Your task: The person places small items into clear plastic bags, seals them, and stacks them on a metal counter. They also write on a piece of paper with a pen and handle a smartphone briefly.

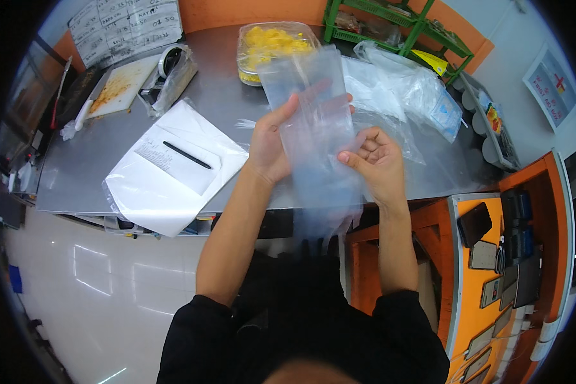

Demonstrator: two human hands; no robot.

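Observation:
Clear plastic bags (317, 129), long and flat, hang in a layered bunch over the near edge of the steel table. My left hand (276, 139) holds them from the left, thumb in front and fingers behind the plastic. At their right side my right hand (377, 161) pinches the edge between thumb and curled fingers. Beyond the bags stands a clear tray of yellow food (276, 45) under plastic film. On the left lie white sheets in a clear sleeve (173, 192), with a written note (156, 161) and a black pen (187, 154) on top.
A stained cutting board (125, 86), a knife (84, 113) and a tape roll in a dispenser (170, 72) lie at back left. Plastic packs (413, 91) lie below a green rack (379, 43) at back right. Phones (485, 254) rest on an orange shelf (465, 297) at right.

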